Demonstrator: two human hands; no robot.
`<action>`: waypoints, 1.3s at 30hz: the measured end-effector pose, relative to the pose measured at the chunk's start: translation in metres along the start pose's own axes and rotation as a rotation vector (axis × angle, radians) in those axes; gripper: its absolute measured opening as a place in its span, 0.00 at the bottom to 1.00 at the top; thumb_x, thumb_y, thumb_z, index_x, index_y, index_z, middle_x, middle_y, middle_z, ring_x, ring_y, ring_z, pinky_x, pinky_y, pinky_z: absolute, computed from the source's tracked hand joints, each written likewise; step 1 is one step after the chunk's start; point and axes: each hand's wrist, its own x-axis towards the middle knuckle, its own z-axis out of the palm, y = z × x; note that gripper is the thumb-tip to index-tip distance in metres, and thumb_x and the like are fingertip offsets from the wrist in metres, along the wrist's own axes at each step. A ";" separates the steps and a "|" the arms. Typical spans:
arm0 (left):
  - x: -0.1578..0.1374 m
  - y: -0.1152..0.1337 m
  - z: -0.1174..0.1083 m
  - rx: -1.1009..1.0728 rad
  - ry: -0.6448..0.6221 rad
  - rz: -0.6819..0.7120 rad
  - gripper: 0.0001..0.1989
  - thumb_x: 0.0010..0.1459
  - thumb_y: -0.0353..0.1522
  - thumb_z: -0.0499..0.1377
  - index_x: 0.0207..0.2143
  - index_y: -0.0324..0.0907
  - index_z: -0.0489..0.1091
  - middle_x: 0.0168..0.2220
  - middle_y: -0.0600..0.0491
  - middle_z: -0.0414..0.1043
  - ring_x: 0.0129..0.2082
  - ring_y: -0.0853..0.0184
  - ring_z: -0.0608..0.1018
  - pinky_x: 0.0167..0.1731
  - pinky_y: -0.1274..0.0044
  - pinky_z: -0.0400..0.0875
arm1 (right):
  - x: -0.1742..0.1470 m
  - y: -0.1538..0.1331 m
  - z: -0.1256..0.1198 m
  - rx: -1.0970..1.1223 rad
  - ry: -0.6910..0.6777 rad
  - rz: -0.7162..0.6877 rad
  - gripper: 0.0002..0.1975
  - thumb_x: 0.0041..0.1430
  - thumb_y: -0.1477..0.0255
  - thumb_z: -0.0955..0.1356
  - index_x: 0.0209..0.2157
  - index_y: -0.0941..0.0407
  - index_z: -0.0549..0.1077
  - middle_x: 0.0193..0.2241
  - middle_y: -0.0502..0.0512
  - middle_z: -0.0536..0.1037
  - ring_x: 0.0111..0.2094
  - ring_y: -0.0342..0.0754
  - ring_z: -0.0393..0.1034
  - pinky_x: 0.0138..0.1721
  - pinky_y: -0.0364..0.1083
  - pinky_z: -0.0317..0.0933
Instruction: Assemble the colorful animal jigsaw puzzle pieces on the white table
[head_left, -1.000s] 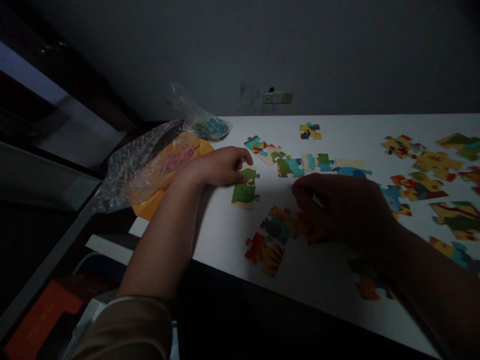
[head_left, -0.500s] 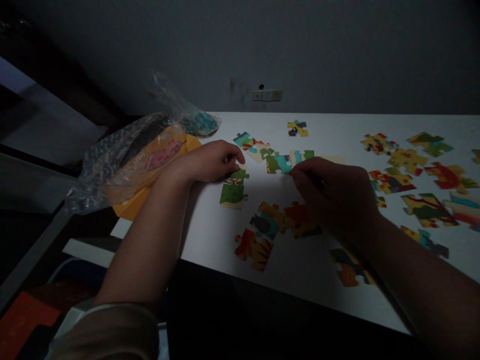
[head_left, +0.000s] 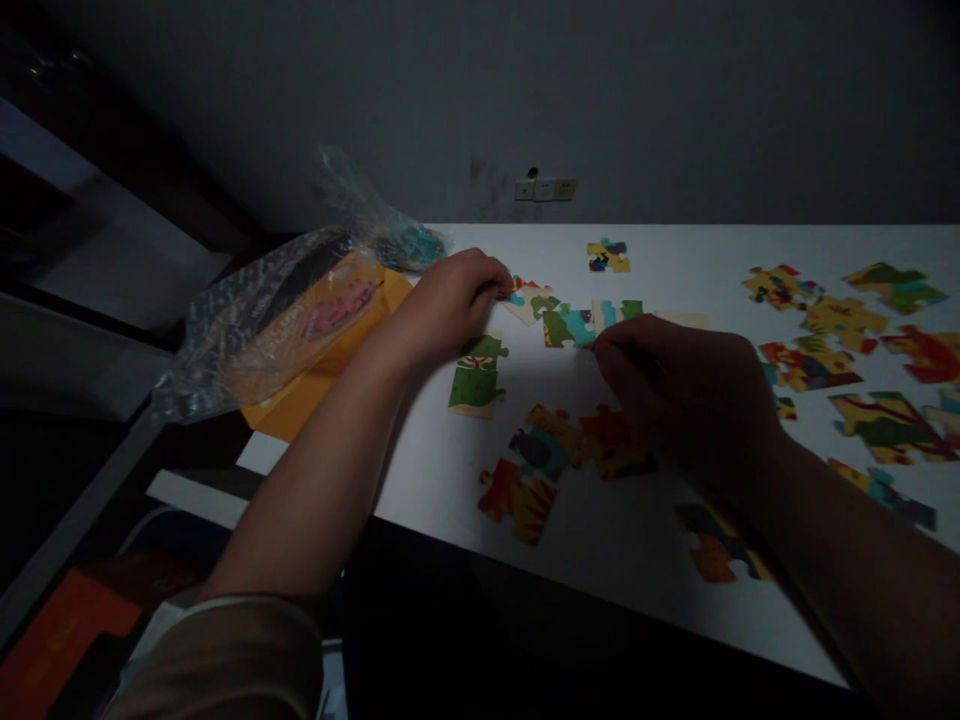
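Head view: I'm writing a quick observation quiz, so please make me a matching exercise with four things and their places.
Things
1. Bare left hand
2. Bare right hand
3. Pale rectangular socket strip
4. Large clear plastic bag

Places
A. On the grey wall
B. By a green-and-turquoise jigsaw piece
C. At the white tabletop's left end
D. By a red-patterned jigsaw piece

Pairs: 1-D, 2-B, 3-A, 4-C

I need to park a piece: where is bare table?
Far side: table between the lone yellow piece and the right-side cluster. Near edge: between the red-orange section and the orange-blue piece. Crowded: that cluster, and the row of pieces between the left hand and right hand.
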 end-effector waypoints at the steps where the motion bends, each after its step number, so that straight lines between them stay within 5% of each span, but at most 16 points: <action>1: 0.000 -0.001 0.002 0.007 0.000 0.010 0.15 0.67 0.25 0.57 0.48 0.44 0.83 0.50 0.47 0.83 0.52 0.59 0.81 0.60 0.65 0.75 | 0.001 0.002 0.002 -0.016 -0.002 -0.016 0.11 0.72 0.66 0.68 0.40 0.51 0.83 0.32 0.58 0.85 0.33 0.58 0.79 0.34 0.53 0.64; 4: 0.000 -0.007 0.006 0.023 -0.002 0.031 0.16 0.66 0.24 0.57 0.48 0.45 0.82 0.52 0.46 0.82 0.54 0.58 0.81 0.63 0.65 0.73 | 0.003 0.009 0.008 -0.049 -0.047 -0.150 0.13 0.71 0.69 0.67 0.50 0.54 0.83 0.46 0.65 0.88 0.47 0.66 0.80 0.48 0.61 0.71; 8: 0.001 -0.016 0.009 0.034 -0.017 0.055 0.16 0.67 0.25 0.57 0.51 0.44 0.81 0.57 0.44 0.80 0.61 0.57 0.79 0.67 0.65 0.70 | 0.001 0.017 0.018 -0.079 -0.134 -0.280 0.20 0.73 0.71 0.66 0.61 0.56 0.79 0.66 0.68 0.81 0.64 0.72 0.72 0.67 0.68 0.65; 21: 0.002 -0.017 0.020 0.032 -0.135 0.070 0.17 0.71 0.31 0.56 0.56 0.45 0.81 0.60 0.43 0.81 0.63 0.55 0.80 0.68 0.62 0.71 | 0.003 0.012 0.017 0.016 -0.155 -0.339 0.13 0.71 0.72 0.66 0.46 0.53 0.84 0.48 0.65 0.87 0.56 0.70 0.77 0.63 0.68 0.70; 28: 0.004 -0.018 0.018 0.023 -0.143 0.083 0.16 0.69 0.32 0.59 0.53 0.45 0.82 0.58 0.41 0.82 0.62 0.51 0.80 0.68 0.58 0.71 | 0.004 0.016 0.022 0.008 -0.080 -0.210 0.26 0.64 0.74 0.67 0.62 0.63 0.79 0.53 0.75 0.84 0.58 0.73 0.76 0.60 0.70 0.74; 32: 0.004 -0.014 0.015 0.017 -0.130 0.076 0.16 0.68 0.32 0.60 0.53 0.47 0.83 0.56 0.42 0.83 0.60 0.50 0.81 0.66 0.56 0.72 | 0.003 0.018 0.027 0.024 -0.115 -0.115 0.32 0.62 0.77 0.67 0.68 0.57 0.74 0.60 0.73 0.82 0.63 0.72 0.74 0.63 0.71 0.72; 39: 0.004 -0.003 0.013 -0.003 -0.098 0.067 0.18 0.69 0.31 0.58 0.56 0.45 0.82 0.59 0.43 0.83 0.61 0.53 0.80 0.67 0.59 0.72 | 0.005 0.017 0.027 0.015 -0.161 -0.138 0.29 0.66 0.72 0.70 0.68 0.57 0.74 0.61 0.73 0.80 0.65 0.72 0.71 0.62 0.68 0.70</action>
